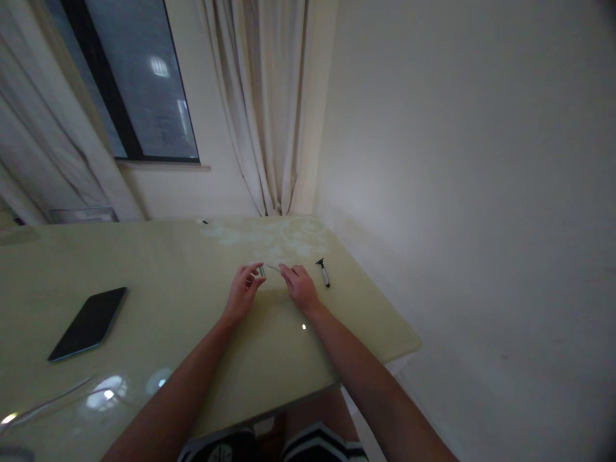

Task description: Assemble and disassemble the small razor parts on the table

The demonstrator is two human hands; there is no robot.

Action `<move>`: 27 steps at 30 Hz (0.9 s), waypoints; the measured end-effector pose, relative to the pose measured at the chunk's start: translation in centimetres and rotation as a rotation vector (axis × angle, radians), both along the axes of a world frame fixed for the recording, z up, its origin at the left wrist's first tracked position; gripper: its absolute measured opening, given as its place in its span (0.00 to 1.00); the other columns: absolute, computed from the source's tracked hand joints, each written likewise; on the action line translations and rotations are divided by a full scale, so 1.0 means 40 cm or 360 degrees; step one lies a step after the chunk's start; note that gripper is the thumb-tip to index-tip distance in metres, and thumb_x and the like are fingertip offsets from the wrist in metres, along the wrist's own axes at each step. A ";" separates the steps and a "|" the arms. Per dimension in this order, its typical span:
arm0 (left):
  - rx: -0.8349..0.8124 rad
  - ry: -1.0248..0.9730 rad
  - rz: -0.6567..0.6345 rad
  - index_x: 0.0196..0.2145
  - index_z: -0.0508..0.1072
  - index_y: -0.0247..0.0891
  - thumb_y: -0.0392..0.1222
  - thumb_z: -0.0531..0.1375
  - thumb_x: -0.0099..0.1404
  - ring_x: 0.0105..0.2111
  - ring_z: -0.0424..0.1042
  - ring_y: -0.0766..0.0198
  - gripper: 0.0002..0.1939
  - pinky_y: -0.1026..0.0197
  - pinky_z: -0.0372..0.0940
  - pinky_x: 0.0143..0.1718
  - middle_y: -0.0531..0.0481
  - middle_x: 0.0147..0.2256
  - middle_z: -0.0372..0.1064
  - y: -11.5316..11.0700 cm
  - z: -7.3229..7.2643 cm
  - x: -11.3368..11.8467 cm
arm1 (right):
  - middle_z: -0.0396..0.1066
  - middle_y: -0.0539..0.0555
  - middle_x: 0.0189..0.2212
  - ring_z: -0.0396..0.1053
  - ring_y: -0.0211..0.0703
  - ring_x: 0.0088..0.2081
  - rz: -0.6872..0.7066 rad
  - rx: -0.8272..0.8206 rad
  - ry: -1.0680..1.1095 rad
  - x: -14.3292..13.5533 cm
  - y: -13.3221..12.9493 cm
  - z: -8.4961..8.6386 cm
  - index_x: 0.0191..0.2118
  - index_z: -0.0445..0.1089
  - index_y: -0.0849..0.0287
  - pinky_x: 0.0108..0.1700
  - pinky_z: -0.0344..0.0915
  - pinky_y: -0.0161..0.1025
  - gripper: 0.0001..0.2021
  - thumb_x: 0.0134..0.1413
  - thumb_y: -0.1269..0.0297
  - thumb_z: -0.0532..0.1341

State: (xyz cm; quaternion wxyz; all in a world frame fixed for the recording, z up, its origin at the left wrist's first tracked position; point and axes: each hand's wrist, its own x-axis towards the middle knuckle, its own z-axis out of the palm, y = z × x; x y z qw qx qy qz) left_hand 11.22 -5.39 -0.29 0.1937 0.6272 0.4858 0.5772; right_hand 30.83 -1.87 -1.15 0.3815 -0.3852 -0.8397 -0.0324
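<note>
Over the pale table, my left hand (246, 286) pinches a small rectangular piece (262, 271) with dark stripes between thumb and fingers. Close by on its right, my right hand (299, 286) holds a thin, light-coloured stick (273, 267), whose tip points left towards the small piece. A narrow gap seems to lie between the two items. To the right of my right hand, a razor (324, 274) with a black head and a grey handle lies on the table.
A dark tablet (89, 324) lies on the table (168, 269) at the left. Near the back edge is a small black item (205, 222). A cable (52, 399) runs across the front left. A wall (462, 224) borders the right side.
</note>
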 end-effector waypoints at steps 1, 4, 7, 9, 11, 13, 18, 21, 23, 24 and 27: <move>-0.0002 0.0002 0.0000 0.53 0.75 0.43 0.47 0.62 0.65 0.29 0.65 0.67 0.19 0.63 0.66 0.32 0.51 0.40 0.64 0.000 -0.001 0.000 | 0.72 0.57 0.37 0.68 0.48 0.43 0.0022 -0.0001 -0.0010 -0.001 0.001 -0.001 0.62 0.72 0.55 0.47 0.68 0.40 0.17 0.73 0.65 0.56; -0.0008 0.0009 -0.0024 0.52 0.76 0.43 0.47 0.62 0.65 0.28 0.65 0.68 0.18 0.63 0.66 0.32 0.51 0.39 0.64 0.003 -0.005 -0.001 | 0.72 0.57 0.36 0.67 0.48 0.43 -0.0016 -0.0002 -0.0016 -0.002 0.003 -0.002 0.62 0.72 0.55 0.46 0.68 0.39 0.17 0.73 0.65 0.56; 0.0001 -0.0002 -0.0049 0.52 0.76 0.43 0.46 0.62 0.65 0.29 0.65 0.68 0.18 0.63 0.66 0.32 0.51 0.39 0.65 0.005 -0.009 0.000 | 0.72 0.57 0.36 0.67 0.48 0.42 -0.0012 0.0011 -0.0023 -0.002 0.002 -0.001 0.62 0.72 0.55 0.46 0.67 0.39 0.17 0.74 0.64 0.55; -0.0001 -0.0020 -0.0047 0.52 0.76 0.42 0.46 0.63 0.65 0.29 0.65 0.68 0.18 0.63 0.66 0.31 0.51 0.39 0.65 0.005 -0.009 0.001 | 0.72 0.57 0.36 0.67 0.48 0.42 -0.0002 0.0014 -0.0030 -0.001 0.001 0.001 0.62 0.72 0.55 0.46 0.67 0.39 0.17 0.74 0.64 0.55; -0.0011 -0.0027 -0.0034 0.52 0.76 0.42 0.46 0.63 0.65 0.28 0.65 0.68 0.18 0.63 0.66 0.31 0.51 0.39 0.64 0.004 -0.007 0.001 | 0.72 0.58 0.36 0.67 0.48 0.42 -0.0051 0.0014 -0.0015 -0.001 0.000 0.002 0.62 0.72 0.55 0.46 0.67 0.40 0.18 0.74 0.64 0.55; -0.0013 -0.0029 -0.0021 0.52 0.76 0.42 0.46 0.62 0.65 0.28 0.65 0.67 0.18 0.63 0.66 0.32 0.52 0.39 0.64 0.004 -0.006 0.000 | 0.72 0.57 0.36 0.67 0.48 0.42 -0.0014 0.0015 -0.0029 -0.002 -0.001 0.003 0.63 0.72 0.55 0.46 0.67 0.40 0.18 0.74 0.64 0.55; -0.0018 -0.0027 -0.0041 0.52 0.76 0.42 0.46 0.63 0.64 0.29 0.65 0.67 0.19 0.62 0.66 0.32 0.52 0.38 0.64 0.003 -0.008 0.000 | 0.72 0.58 0.35 0.67 0.48 0.42 -0.0040 0.0011 -0.0025 -0.003 -0.001 0.005 0.61 0.73 0.57 0.45 0.68 0.39 0.17 0.73 0.64 0.56; -0.0014 -0.0035 -0.0039 0.52 0.76 0.42 0.46 0.63 0.64 0.29 0.65 0.67 0.19 0.63 0.65 0.32 0.52 0.38 0.64 0.005 -0.011 0.001 | 0.72 0.57 0.35 0.67 0.47 0.41 0.0006 0.0019 -0.0060 -0.004 -0.005 0.010 0.61 0.73 0.55 0.45 0.67 0.38 0.17 0.73 0.63 0.57; -0.0016 -0.0030 -0.0048 0.52 0.76 0.42 0.47 0.63 0.64 0.29 0.65 0.67 0.19 0.63 0.65 0.31 0.52 0.38 0.64 0.007 -0.012 0.000 | 0.72 0.57 0.35 0.67 0.48 0.41 -0.0027 0.0019 -0.0061 -0.004 -0.009 0.013 0.61 0.74 0.56 0.45 0.67 0.38 0.17 0.73 0.63 0.56; -0.0015 -0.0024 -0.0052 0.52 0.76 0.42 0.47 0.63 0.64 0.28 0.65 0.67 0.19 0.63 0.65 0.31 0.52 0.38 0.65 0.007 -0.012 0.000 | 0.72 0.58 0.35 0.67 0.48 0.42 -0.0035 0.0024 -0.0062 -0.004 -0.011 0.014 0.61 0.73 0.56 0.45 0.67 0.38 0.17 0.73 0.63 0.56; -0.0010 -0.0013 -0.0055 0.52 0.76 0.42 0.46 0.63 0.64 0.28 0.64 0.68 0.19 0.63 0.65 0.31 0.52 0.38 0.64 0.009 -0.011 -0.003 | 0.72 0.58 0.36 0.67 0.48 0.42 0.0034 0.0034 -0.0104 -0.003 -0.015 0.015 0.62 0.72 0.57 0.47 0.68 0.39 0.18 0.74 0.63 0.55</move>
